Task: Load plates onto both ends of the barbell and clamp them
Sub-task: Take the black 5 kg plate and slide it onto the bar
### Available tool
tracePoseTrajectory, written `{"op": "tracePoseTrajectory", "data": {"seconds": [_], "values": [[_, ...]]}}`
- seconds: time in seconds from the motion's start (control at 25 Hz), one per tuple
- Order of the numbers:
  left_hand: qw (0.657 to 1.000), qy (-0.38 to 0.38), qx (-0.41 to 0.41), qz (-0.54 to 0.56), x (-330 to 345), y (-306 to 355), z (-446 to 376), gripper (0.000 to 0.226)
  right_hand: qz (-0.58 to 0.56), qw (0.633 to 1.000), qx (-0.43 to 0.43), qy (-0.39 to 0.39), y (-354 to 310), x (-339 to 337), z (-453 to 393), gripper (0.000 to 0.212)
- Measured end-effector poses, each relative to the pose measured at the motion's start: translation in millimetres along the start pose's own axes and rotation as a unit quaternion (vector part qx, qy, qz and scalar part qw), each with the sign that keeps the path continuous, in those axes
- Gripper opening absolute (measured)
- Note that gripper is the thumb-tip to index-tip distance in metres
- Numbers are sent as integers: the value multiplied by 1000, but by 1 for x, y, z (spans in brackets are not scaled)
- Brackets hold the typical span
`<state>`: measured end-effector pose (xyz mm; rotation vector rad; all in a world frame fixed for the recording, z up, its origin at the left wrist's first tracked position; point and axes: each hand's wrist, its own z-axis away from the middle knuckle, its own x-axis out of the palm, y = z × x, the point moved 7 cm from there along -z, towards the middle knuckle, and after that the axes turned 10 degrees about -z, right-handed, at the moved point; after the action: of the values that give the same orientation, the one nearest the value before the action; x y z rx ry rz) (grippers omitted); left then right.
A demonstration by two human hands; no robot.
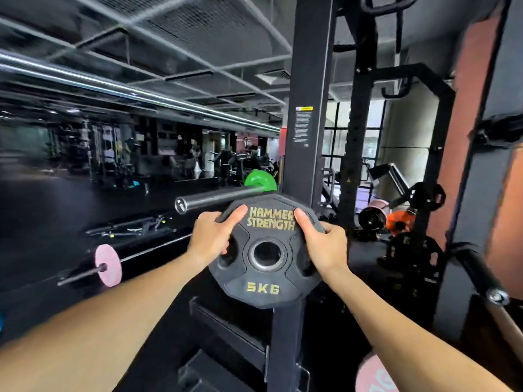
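From the head view, I am holding the black 5 kg plate (266, 251) upright in front of me with both hands: my left hand (210, 236) is gripping its upper left rim, my right hand (325, 244) the upper right, thumbs lying over the printed face. Holding it at both sides is keeping the centre hole facing me and free, which I judge suits lining it up with the bare barbell sleeve (218, 200) just above and to the left. A green plate (260, 181) is already sitting further in on that sleeve, beside the rack upright (307, 108). I am seeing no clamp anywhere.
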<state>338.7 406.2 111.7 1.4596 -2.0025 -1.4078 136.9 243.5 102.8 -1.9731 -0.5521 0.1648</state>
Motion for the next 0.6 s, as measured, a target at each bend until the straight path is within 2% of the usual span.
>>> {"op": "tracePoseTrajectory", "data": {"seconds": [0.16, 0.32, 0.48, 0.6], "values": [[996, 73, -23, -36, -82, -32, -35, 80, -35, 997, -6, -68, 9, 104, -27, 70], [990, 128, -28, -55, -147, -50, -71, 59, -47, 993, 2, -106, 6, 185, -41, 64], [992, 107, -32, -51, -183, -80, -119, 61, -13, 997, 5, -76, 10, 242, -53, 72], [998, 59, -12, -25, -188, -103, -156, 69, 16, 1000, -5, -16, 13, 261, -60, 76]]}}
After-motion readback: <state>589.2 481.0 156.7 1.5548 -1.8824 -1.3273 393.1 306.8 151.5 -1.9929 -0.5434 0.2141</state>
